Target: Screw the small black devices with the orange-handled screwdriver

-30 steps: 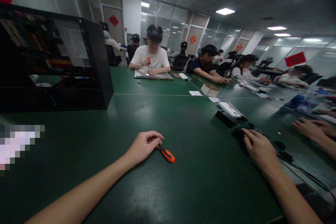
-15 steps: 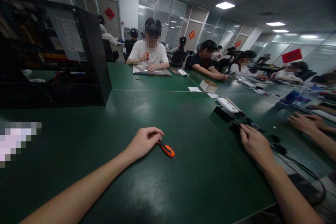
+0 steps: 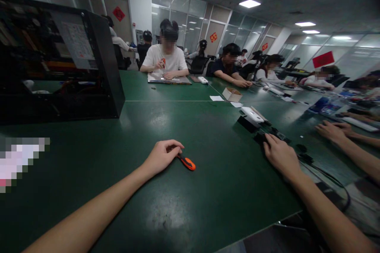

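Observation:
My left hand (image 3: 162, 156) rests on the green table (image 3: 190, 189), fingers curled around the shaft end of a screwdriver with an orange and black handle (image 3: 187, 162). The handle lies flat on the table, pointing right. My right hand (image 3: 279, 156) lies palm down on a small black device (image 3: 260, 138) near the table's right side, fingers closed over it. What part of the device the fingers grip is hidden.
An open black computer case (image 3: 59, 63) stands at the left. A white device (image 3: 251, 114), a small cardboard box (image 3: 232, 94) and black cables (image 3: 326, 178) lie to the right. Another person's hands (image 3: 332, 131) rest at the far right. Several people sit along the far side.
Both hands stay where they were on the table. The view has shifted, so everything sits slightly higher and further left in the frame.

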